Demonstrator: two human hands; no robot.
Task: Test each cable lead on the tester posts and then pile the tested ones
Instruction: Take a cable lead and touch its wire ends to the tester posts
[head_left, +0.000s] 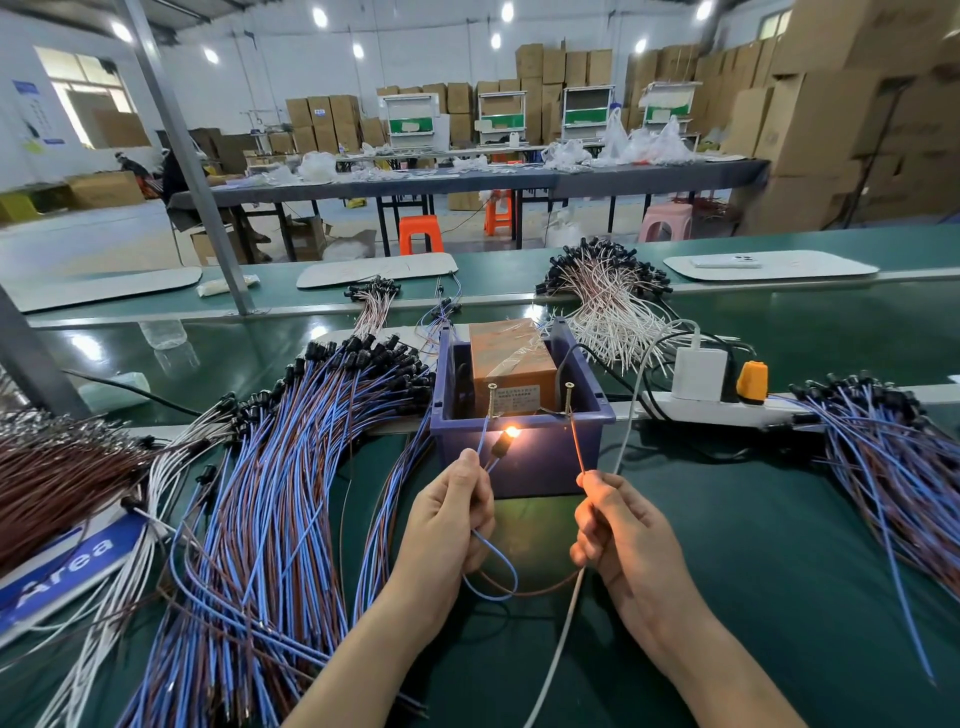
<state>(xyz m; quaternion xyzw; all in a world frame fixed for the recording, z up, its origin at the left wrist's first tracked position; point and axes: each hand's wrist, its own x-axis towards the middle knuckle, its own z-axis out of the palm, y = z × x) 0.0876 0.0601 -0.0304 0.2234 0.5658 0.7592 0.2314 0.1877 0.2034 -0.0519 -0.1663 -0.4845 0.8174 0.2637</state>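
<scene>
A blue bin holds an orange-brown tester box with two brass screw posts standing at its front rim. My left hand pinches the blue wire of one cable lead, its tip reaching up to the left post. My right hand pinches the same lead's brown wire, which runs up to the right post. The lead's small lamp glows orange beside my left fingers.
A big heap of blue and brown leads lies left of the bin, another pile to the right. White leads lie behind. A white power strip with chargers sits right of the bin; a grey cord crosses the green mat.
</scene>
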